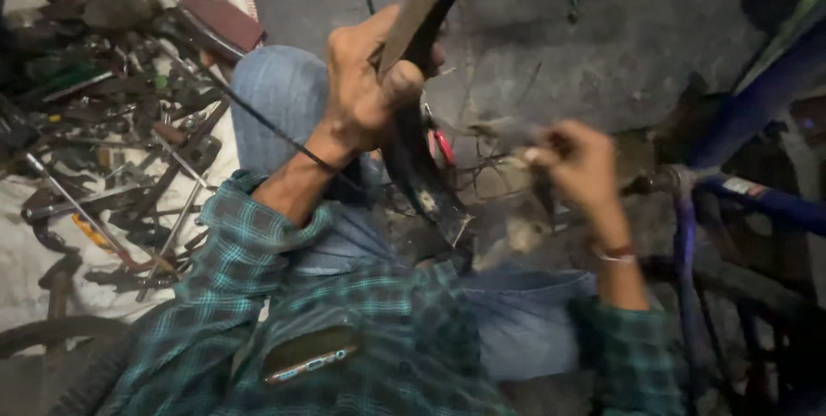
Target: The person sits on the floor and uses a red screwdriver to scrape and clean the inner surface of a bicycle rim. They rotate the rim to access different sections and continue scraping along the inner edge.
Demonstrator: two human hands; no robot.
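My left hand [366,80] grips a curved dark bicycle mudguard [422,106] that runs from the top of the view down between my knees. My right hand [581,166] is blurred by motion and closed around a small dark tool [544,188] near the mudguard's lower end [452,227]. What the tool touches cannot be made out. I sit low in blue jeans [284,89] and a green checked shirt [370,330], with a phone [310,363] in the chest pocket.
A white cloth [17,252] at the left carries several wrenches, rods and other hand tools [112,123]. A blue bicycle frame [757,197] stands at the right. Rough concrete floor [619,37] lies ahead. A tyre [52,334] shows at the lower left.
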